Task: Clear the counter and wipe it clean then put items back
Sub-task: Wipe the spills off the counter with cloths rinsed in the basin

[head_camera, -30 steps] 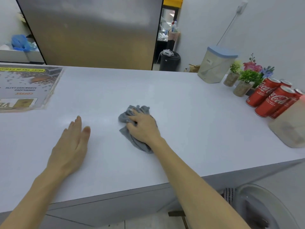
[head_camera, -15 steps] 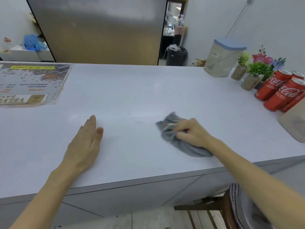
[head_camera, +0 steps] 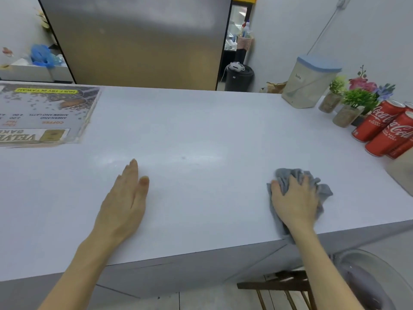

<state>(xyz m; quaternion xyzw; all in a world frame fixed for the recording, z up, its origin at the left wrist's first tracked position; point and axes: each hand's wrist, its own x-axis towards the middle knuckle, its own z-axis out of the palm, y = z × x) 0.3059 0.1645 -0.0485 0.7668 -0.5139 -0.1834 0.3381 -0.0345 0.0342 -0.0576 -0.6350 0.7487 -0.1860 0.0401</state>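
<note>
The white counter (head_camera: 201,130) fills the middle of the view. My right hand (head_camera: 295,202) presses a crumpled grey cloth (head_camera: 321,189) onto the counter near its front right edge, fingers spread over the cloth. My left hand (head_camera: 123,204) lies flat on the counter to the left, palm down, fingers together, holding nothing. A faint smear and a small dark speck (head_camera: 183,157) show on the surface between the hands.
A laminated menu sheet (head_camera: 42,115) lies at the back left. At the right stand a blue-lidded clear container (head_camera: 310,83), small potted plants (head_camera: 353,106), red cola cans (head_camera: 384,128) and a translucent tub (head_camera: 402,171). A wooden chair (head_camera: 286,285) sits below the counter edge.
My right hand has slid the grey cloth across the counter from the centre to the right, near the front edge. My left hand has stayed flat on the counter.
</note>
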